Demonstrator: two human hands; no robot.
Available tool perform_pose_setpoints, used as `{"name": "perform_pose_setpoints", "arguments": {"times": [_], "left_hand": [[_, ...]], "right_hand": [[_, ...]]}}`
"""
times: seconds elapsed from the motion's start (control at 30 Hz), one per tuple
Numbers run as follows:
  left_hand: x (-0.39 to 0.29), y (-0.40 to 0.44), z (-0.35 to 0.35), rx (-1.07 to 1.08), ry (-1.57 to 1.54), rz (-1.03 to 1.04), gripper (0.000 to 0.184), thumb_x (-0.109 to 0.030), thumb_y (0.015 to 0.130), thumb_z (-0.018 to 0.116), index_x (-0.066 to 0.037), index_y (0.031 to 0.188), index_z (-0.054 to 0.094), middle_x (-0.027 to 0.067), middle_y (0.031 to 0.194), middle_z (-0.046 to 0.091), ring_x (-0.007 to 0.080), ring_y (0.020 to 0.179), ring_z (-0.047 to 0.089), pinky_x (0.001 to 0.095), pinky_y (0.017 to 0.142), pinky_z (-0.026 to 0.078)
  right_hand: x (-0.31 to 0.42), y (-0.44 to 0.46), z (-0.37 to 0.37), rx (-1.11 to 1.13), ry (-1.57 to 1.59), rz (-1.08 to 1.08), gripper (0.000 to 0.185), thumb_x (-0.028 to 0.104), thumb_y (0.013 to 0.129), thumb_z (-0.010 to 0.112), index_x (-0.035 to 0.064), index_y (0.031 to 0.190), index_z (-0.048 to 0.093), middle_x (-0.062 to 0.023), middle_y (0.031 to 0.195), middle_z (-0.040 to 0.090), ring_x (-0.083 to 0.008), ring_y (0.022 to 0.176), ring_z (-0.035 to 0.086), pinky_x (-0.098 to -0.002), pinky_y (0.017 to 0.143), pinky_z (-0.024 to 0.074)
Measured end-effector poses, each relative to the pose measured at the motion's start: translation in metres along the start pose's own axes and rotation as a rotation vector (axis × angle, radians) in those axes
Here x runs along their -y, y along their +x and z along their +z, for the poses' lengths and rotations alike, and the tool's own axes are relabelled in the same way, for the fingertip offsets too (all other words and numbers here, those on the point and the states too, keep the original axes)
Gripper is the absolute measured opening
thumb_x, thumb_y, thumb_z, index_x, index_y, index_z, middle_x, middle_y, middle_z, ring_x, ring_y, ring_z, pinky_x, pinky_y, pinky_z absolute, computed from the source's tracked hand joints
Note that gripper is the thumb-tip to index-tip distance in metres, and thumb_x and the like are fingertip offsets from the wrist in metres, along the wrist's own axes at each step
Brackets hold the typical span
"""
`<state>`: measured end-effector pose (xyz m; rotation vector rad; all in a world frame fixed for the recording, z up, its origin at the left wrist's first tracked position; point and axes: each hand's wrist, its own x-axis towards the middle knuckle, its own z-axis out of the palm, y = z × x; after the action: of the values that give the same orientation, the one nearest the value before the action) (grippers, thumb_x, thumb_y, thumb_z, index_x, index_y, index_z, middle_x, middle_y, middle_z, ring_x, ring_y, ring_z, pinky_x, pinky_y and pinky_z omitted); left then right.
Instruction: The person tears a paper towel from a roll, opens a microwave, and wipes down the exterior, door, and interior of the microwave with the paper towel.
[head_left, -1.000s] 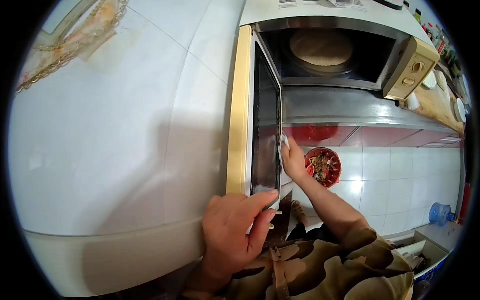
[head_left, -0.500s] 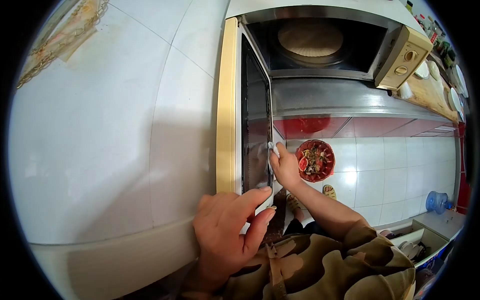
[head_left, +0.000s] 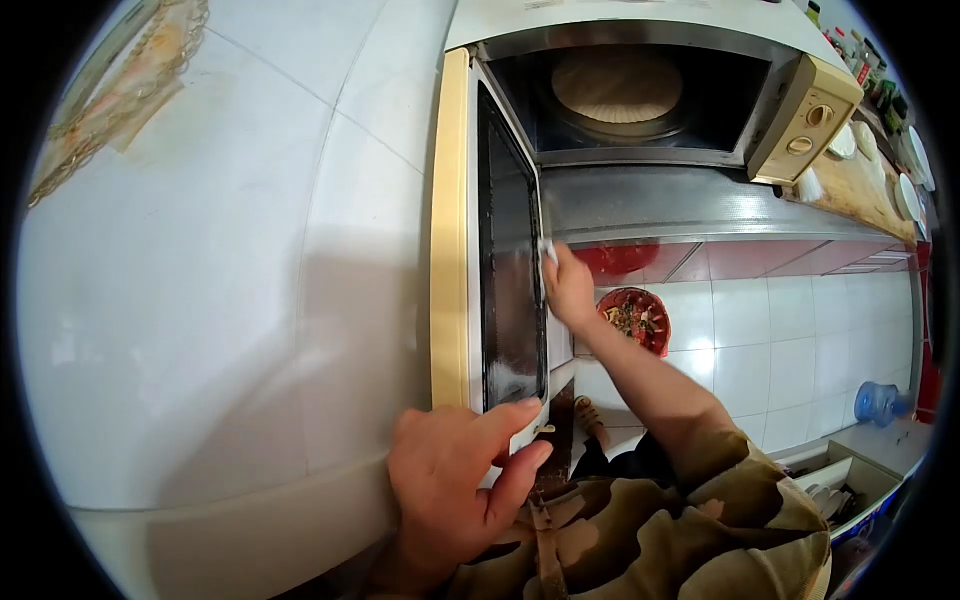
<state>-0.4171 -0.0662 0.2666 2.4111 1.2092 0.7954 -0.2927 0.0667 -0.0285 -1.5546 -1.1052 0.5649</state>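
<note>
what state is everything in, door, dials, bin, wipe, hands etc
microwave door: open
pale disc: inside the microwave
dials: settings unreadable
red bin: uncovered, holding scraps
white wipe: pinched in right hand, at door's edge
left hand: at door's near end, thumb and forefinger parted
right hand: closed on wipe

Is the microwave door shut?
No, the microwave door stands open, and a pale round thing shows inside.

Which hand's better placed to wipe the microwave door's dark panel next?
Likely the right hand: it holds a white cloth at the edge of the panel. The left hand is at the near end of the door, no cloth visible.
</note>
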Motion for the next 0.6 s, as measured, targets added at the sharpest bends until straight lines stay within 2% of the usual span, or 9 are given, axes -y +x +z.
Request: {"name": "perform_pose_setpoints", "arguments": {"times": [0.1, 0.17, 0.27, 0.33, 0.37, 0.47, 0.5, 0.6], "left_hand": [[0.001, 0.002, -0.001, 0.018, 0.033, -0.01, 0.031, -0.011, 0.074, 0.077, -0.011, 0.103, 0.067, -0.0041, 0.065, 0.054, 0.016, 0.054, 0.049, 0.031, 0.055, 0.032], [0.001, 0.0, -0.002, 0.017, 0.022, -0.032, 0.03, -0.011, 0.074, 0.076, -0.01, 0.103, 0.067, -0.0038, 0.064, 0.053, 0.0161, 0.054, 0.049, 0.0313, 0.054, 0.032], [-0.001, -0.002, -0.002, 0.0, 0.011, -0.067, 0.03, -0.007, 0.076, 0.073, -0.008, 0.105, 0.066, -0.0009, 0.068, 0.055, 0.0173, 0.055, 0.05, 0.0324, 0.055, 0.035], [0.002, -0.003, 0.002, -0.058, -0.004, -0.057, 0.03, -0.003, 0.077, 0.07, -0.006, 0.107, 0.065, 0.0021, 0.071, 0.057, 0.0177, 0.057, 0.052, 0.0317, 0.055, 0.038], [0.003, -0.005, 0.004, -0.109, -0.021, -0.038, 0.03, 0.0, 0.079, 0.067, -0.004, 0.108, 0.064, 0.005, 0.074, 0.059, 0.0181, 0.058, 0.053, 0.031, 0.056, 0.041], [0.001, -0.009, 0.006, -0.141, -0.161, -0.11, 0.029, 0.005, 0.083, 0.06, 0.002, 0.111, 0.062, 0.0104, 0.08, 0.06, 0.0173, 0.06, 0.055, 0.0267, 0.057, 0.044], [0.002, -0.008, 0.007, -0.139, -0.164, -0.122, 0.029, 0.005, 0.083, 0.06, 0.002, 0.111, 0.062, 0.0104, 0.08, 0.06, 0.0173, 0.06, 0.055, 0.0267, 0.057, 0.044], [0.005, -0.01, 0.009, -0.15, -0.177, -0.078, 0.029, 0.007, 0.086, 0.057, 0.004, 0.115, 0.059, 0.0094, 0.08, 0.059, 0.0121, 0.061, 0.052, 0.022, 0.056, 0.043]], "right_hand": [[-0.006, 0.081, 0.015, -0.055, -0.149, 0.013, 0.02, 0.026, 0.093, 0.049, 0.006, 0.093, 0.055, -0.0266, 0.079, 0.063, -0.0476, 0.076, 0.06, -0.0571, 0.069, 0.0464], [-0.002, 0.128, 0.022, -0.003, -0.221, 0.122, 0.026, 0.029, 0.094, 0.046, 0.0052, 0.094, 0.056, -0.0255, 0.087, 0.065, -0.0463, 0.083, 0.062, -0.0553, 0.076, 0.0482], [-0.005, 0.144, 0.024, 0.079, -0.289, 0.18, 0.03, 0.03, 0.095, 0.042, 0.0056, 0.099, 0.059, -0.0263, 0.096, 0.065, -0.0447, 0.092, 0.062, -0.053, 0.083, 0.0476], [-0.004, 0.121, 0.02, 0.069, -0.257, 0.169, 0.03, 0.03, 0.094, 0.041, 0.0057, 0.099, 0.059, -0.0263, 0.096, 0.065, -0.0447, 0.092, 0.062, -0.0522, 0.084, 0.0478], [-0.008, 0.098, 0.017, 0.081, -0.215, 0.154, 0.027, 0.026, 0.095, 0.042, 0.0047, 0.102, 0.057, -0.0274, 0.091, 0.063, -0.0468, 0.09, 0.059, -0.0549, 0.078, 0.0459], [-0.01, -0.01, -0.009, 0.171, -0.114, 0.044, 0.023, 0.021, 0.094, 0.044, 0.0029, 0.102, 0.054, -0.0297, 0.088, 0.06, -0.0489, 0.087, 0.057, -0.0538, 0.072, 0.0458], [0.005, -0.05, -0.023, 0.186, -0.078, 0.079, 0.02, 0.022, 0.091, 0.048, 0.0033, 0.095, 0.056, -0.029, 0.081, 0.06, -0.0491, 0.078, 0.058, -0.0561, 0.069, 0.0453], [0.045, -0.138, -0.06, 0.366, 0.094, 0.204, 0.015, 0.018, 0.093, 0.049, 0.0036, 0.094, 0.053, -0.0293, 0.073, 0.057, -0.0488, 0.073, 0.057, -0.0513, 0.062, 0.0462]]}}
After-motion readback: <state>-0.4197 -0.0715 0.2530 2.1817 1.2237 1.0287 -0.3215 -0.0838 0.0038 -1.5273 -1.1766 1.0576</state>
